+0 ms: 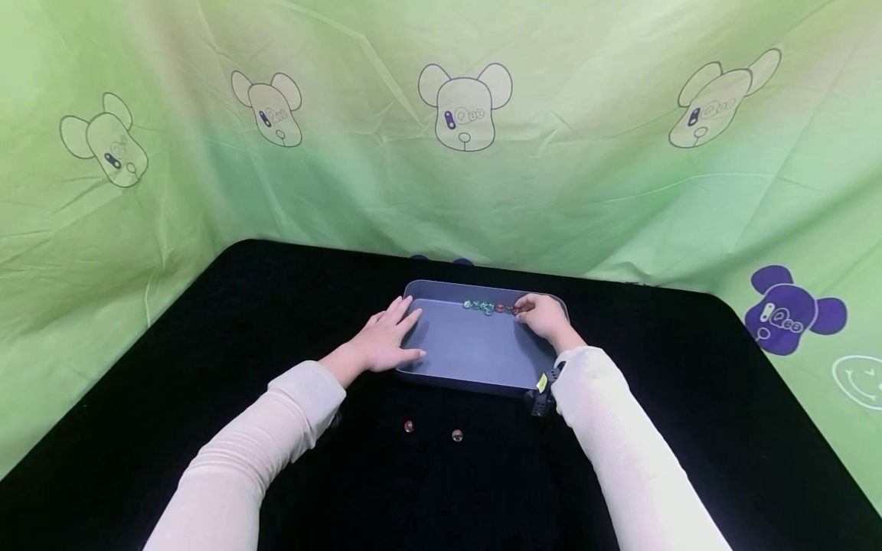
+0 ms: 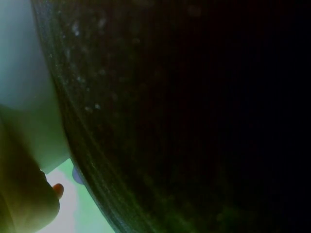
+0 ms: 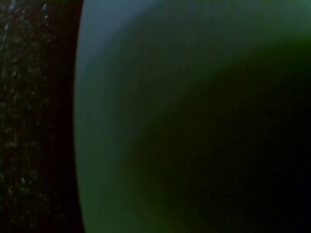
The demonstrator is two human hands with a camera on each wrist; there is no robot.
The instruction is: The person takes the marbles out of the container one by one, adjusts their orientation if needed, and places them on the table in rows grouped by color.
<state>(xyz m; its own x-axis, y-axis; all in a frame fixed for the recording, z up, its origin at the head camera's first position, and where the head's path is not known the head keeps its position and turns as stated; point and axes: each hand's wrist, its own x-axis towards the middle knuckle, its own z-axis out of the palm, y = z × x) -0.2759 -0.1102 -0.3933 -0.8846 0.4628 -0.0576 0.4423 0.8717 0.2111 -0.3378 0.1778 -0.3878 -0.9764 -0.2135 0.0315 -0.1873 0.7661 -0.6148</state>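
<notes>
A shallow grey-blue rectangular tray (image 1: pixel 468 348) lies on the black cloth. My left hand (image 1: pixel 382 337) rests on its left rim with the fingers spread; part of that hand (image 2: pixel 26 199) shows dimly in the left wrist view. Along the tray's far wall sits a row of small glass marbles, green marbles (image 1: pixel 485 307) to the left and red marbles (image 1: pixel 500 308) to the right. At the right end of this row my right hand (image 1: pixel 546 315) pinches a red marble (image 1: pixel 516 311) between thumb and fingers, mostly hidden by them. The right wrist view is dark and blurred.
Two more reddish marbles, a left one (image 1: pixel 409 426) and a right one (image 1: pixel 458 435), lie on the black-covered table (image 1: pixel 331 490) in front of the tray. A black wrist device (image 1: pixel 541 398) hangs by the tray's near right corner. Green printed curtains (image 1: pixel 358 184) surround the table.
</notes>
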